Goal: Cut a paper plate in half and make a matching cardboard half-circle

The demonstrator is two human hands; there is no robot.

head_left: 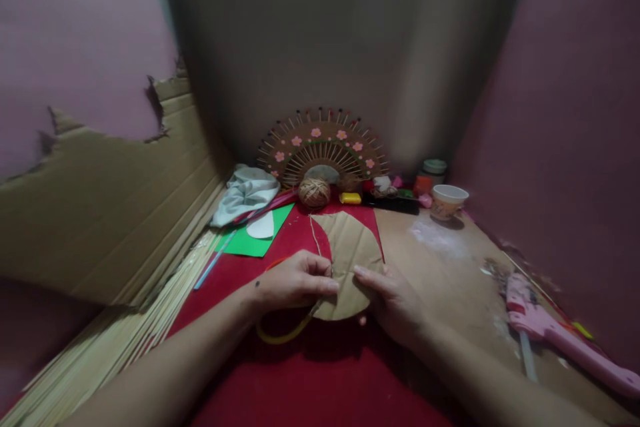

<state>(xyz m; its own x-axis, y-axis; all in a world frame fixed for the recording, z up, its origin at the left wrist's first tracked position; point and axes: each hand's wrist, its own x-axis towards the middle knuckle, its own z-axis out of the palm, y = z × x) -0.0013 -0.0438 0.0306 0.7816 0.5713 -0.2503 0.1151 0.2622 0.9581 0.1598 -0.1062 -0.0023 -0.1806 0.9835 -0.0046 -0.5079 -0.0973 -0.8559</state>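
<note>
A piece of brown cardboard [350, 253] with a rounded right edge and a curved cut on its left is held up over the red cloth [300, 380]. My left hand [305, 280] pinches its left edge. On the right side, my right hand [387, 293] grips it with the thumb on top and the fingers underneath. A thin strand runs along the cut at the upper left. Below my left wrist a yellow and orange ring [285, 339] shows, partly hidden by the hand.
Thin sticks [115, 327] lie left, near green paper [250, 243]. Behind stand a decorated fan [325, 133], a twine ball [314, 193] and a cup [447, 203]. A pink glue gun [545, 323] lies right. Large cardboard [100, 213] leans left.
</note>
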